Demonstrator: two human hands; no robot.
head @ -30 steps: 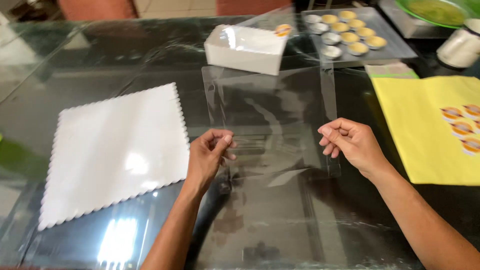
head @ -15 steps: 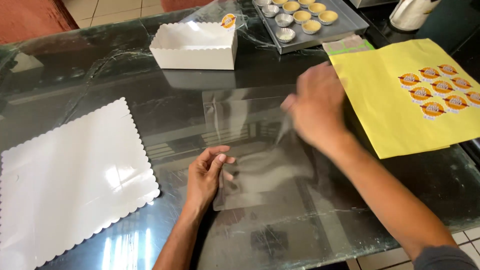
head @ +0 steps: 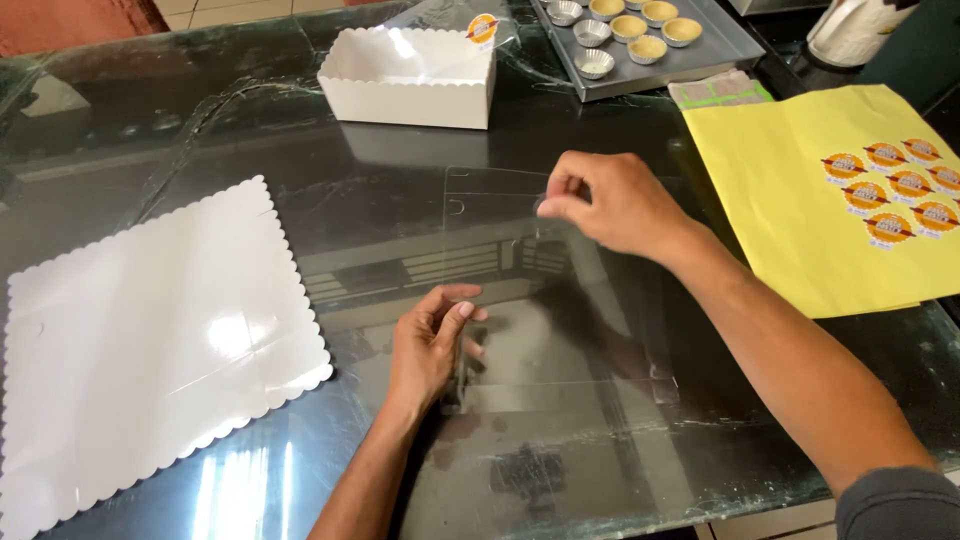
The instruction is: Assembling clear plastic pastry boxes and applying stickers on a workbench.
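A clear plastic sheet (head: 500,240) lies flat on the dark glossy table (head: 200,140), hard to see but for its edges and fold lines. My left hand (head: 432,340) rests on the sheet's near left part, fingers curled and pressing it down. My right hand (head: 610,200) is over the sheet's far side, thumb and fingers pinched on its far edge.
A white scalloped card (head: 150,340) lies at the left. A white scalloped box (head: 410,75) stands at the back. Behind it is a metal tray (head: 700,55) with several small tart cases. A yellow sheet (head: 800,200) with round stickers lies at the right.
My right hand has moved from the sheet's near right corner to its far edge. The left hand stays on the near part. The view has shifted right.
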